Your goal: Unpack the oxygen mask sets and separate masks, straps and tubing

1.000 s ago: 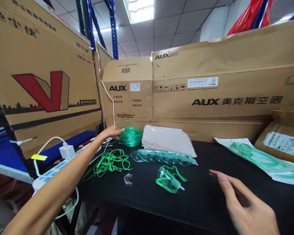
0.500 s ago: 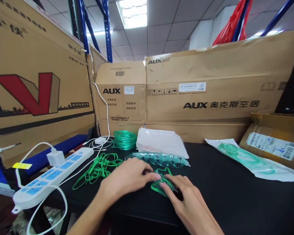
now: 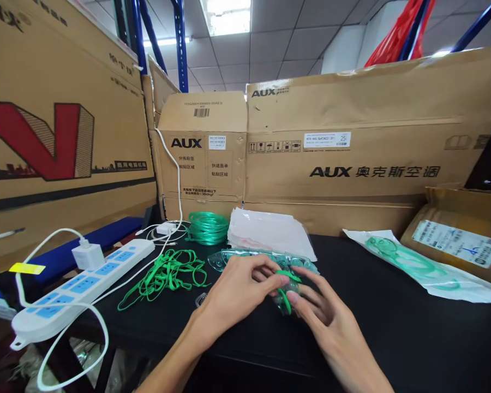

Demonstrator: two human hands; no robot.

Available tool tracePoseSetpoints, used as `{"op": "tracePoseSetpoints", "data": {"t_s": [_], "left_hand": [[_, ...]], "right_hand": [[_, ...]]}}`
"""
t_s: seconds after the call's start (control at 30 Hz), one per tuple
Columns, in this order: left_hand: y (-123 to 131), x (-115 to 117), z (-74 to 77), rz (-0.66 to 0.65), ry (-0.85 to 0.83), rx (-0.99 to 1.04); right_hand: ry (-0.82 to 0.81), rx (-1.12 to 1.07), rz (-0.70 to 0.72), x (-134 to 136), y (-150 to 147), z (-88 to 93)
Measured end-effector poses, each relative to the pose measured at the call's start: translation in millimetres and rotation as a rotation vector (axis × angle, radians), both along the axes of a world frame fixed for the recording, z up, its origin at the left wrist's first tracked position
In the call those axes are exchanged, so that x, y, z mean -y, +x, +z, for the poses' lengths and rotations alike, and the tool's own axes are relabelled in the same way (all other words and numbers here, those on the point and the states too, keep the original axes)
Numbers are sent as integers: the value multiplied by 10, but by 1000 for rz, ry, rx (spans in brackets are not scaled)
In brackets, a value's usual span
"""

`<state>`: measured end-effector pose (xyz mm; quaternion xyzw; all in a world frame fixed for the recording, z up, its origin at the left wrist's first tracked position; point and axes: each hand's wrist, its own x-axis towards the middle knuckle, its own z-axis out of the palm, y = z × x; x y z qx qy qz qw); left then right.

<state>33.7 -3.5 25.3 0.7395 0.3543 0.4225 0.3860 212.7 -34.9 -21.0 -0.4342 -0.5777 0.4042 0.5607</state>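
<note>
Above the black table, my left hand (image 3: 240,289) and my right hand (image 3: 321,307) meet over a clear green face mask (image 3: 281,307), like an oxygen mask, with a green elastic strap (image 3: 286,274) around it. My left thumb and fingers close on its left side. The right thumb and fingers grip the opposite side. Both hands cover much of the mask. Just behind them lies a nested row of clear green masks (image 3: 225,258). A tangle of green elastic straps (image 3: 169,277) rests left of my left hand, and small metal pieces (image 3: 200,298) lie by that wrist.
A coil of green tubing (image 3: 208,228) and a stack of white plastic bags (image 3: 270,232) stand at the back. On the right is a packaged mask and tubing (image 3: 417,265) beside a cardboard box (image 3: 458,229). A white power strip (image 3: 85,284) with cables occupies the left edge.
Both hands have lifted the mask off the table and moved slightly right with it. The mask has been turned in the fingers. Small metal pieces now show beside my left wrist.
</note>
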Motion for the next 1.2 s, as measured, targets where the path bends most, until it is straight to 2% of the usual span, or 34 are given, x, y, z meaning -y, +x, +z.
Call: {"op": "tracePoseSetpoints", "data": {"t_s": [0.07, 0.23, 0.33, 0.47, 0.53, 0.63, 0.7, 0.77, 1.0, 1.2], "left_hand": [[2, -22, -5, 105, -14, 12], [-139, -113, 54, 411, -1, -2], [-234, -134, 85, 485, 20, -46], [-214, -64, 88, 569, 162, -161], [-143, -2, 81, 517, 267, -166], [-26, 80, 65, 253, 389, -171], [28, 107, 47, 77, 409, -199], [55, 108, 25, -7, 418, -219], [52, 84, -14, -62, 466, -306], [58, 85, -21, 70, 563, -410]], "right_hand": [[37, -14, -41, -10, -4, -30], [179, 118, -290, 15, 79, -45], [165, -3, -385, 51, 161, -8], [75, -116, -464, 88, 215, 6], [44, -107, -428, 95, 208, 13], [63, -70, -340, 87, 185, 41], [94, -43, -294, 74, 179, 59], [114, -17, -259, 59, 179, 65], [82, -17, -188, 38, 164, 33], [50, -1, -315, 72, 152, 7]]}}
